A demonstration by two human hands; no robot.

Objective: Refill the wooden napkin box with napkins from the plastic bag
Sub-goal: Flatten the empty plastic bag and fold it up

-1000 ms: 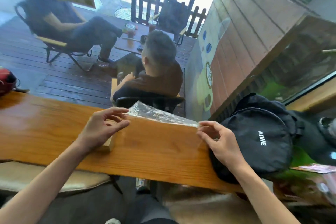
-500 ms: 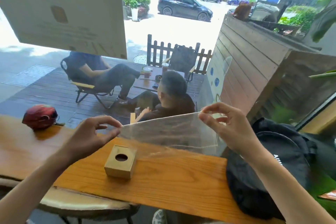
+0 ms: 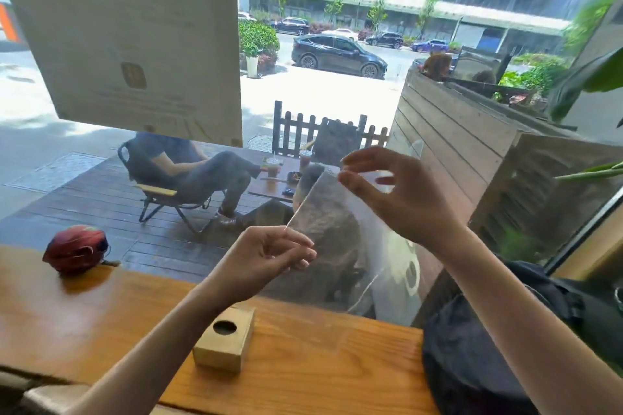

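Note:
A clear plastic bag (image 3: 340, 239) hangs in the air above the counter, looking flat and see-through with no napkins visible in it. My left hand (image 3: 269, 263) pinches its lower left corner. My right hand (image 3: 394, 192) holds its upper right edge between thumb and fingers, higher up. The small wooden napkin box (image 3: 226, 340), with a round hole in its top, stands on the wooden counter (image 3: 320, 364) below my left forearm.
A red round object (image 3: 76, 248) lies at the counter's far left. A black bag (image 3: 499, 347) sits at the right end. A window is straight ahead, with people seated outside on a deck. A cardboard sheet (image 3: 128, 34) hangs at upper left.
Both hands lifted the plastic bag from the counter's surface into the air and tilted it, right hand rising higher. My view rose from the counter toward the window.

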